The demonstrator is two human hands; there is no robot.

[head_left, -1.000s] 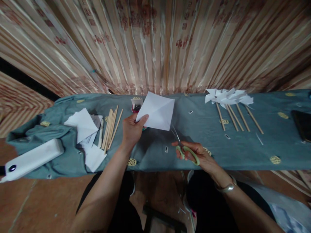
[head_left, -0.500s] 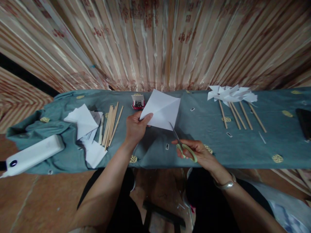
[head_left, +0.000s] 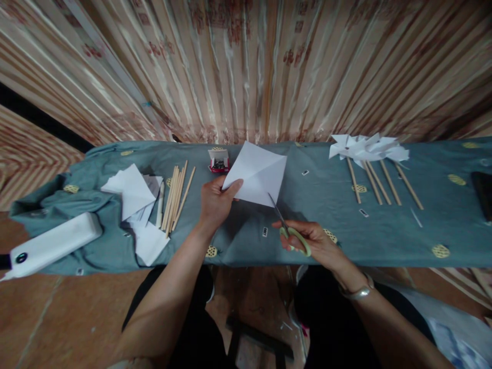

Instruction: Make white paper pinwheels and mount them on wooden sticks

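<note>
My left hand (head_left: 218, 201) pinches the left corner of a square white sheet of paper (head_left: 255, 171), thumb on top, holding it above the table. Crease lines run across the sheet toward its corners. My right hand (head_left: 307, 240) grips scissors (head_left: 295, 237) with pale green handles, fingers through the loops. Their dark blades point up and left and overlap the sheet's near corner. Whether the blades are apart cannot be made out. Just behind my left hand stands a small open red-and-white box (head_left: 219, 161) with small dark metal pieces inside.
A green patterned cloth (head_left: 246, 246) covers the narrow table. Left are several wooden sticks (head_left: 175, 200), a white pen (head_left: 160, 205), loose white paper (head_left: 136, 195) and a white device (head_left: 56, 245). Paper pinwheels (head_left: 369, 148) on sticks lie right, near a dark object (head_left: 482, 195). A curtain (head_left: 246, 72) hangs behind.
Hardly anything differs. The sheet and both hands sit almost where they were, and the scissors stay at the sheet's near corner. The view has shifted very slightly.
</note>
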